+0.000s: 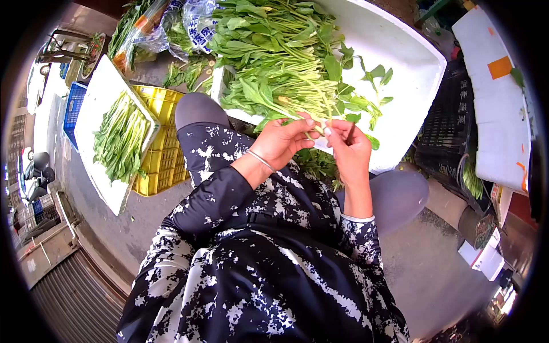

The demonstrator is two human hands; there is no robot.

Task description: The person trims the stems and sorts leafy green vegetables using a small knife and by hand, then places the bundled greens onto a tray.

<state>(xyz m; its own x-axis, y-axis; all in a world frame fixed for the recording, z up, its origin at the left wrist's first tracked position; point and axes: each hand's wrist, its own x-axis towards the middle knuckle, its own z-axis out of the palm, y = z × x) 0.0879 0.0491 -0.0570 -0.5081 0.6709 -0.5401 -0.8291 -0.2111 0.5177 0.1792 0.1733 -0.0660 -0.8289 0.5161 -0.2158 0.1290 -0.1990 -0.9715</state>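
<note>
- Work item: one thin green stalk [318,129], pale and slightly glossy at the cut-looking end, held near the center of the frame, just in front of the near rim of the foam box.
- Left hand [286,140]: thumb and forefinger drawn together in a pinch on the stalk, other fingers curled below. I note a silver bangle at the wrist.
- Right hand [349,150]: fingers bent inward, thumb tip meeting the stalk's end; a dark slim object [350,134] is gripped among the fingers. I cannot tell what it is.
- Directly beyond the hands, upper center: a thick pile of leafy greens [274,57], stems mostly pointing right, inside the white foam box [409,68]. Loose sprigs [374,80] lie right of the pile.
- Left of center: a white foam board [86,123], tilted in my view, bears a bundle of greens [121,137]. A yellow crate [166,163] sits beneath it, a blue crate [74,108] behind.
- Upper left: a printed plastic bag [200,26] with more greens close by.
- Right side: a black crate [449,114], then a white foam panel [492,103] with an orange patch.
- Limits: the person's knees flank the hands on both sides; the box rim bounds the far side.
- Room: grey floor [440,274] shows at lower right and in a strip left of the legs; white box interior shows at upper right.
</note>
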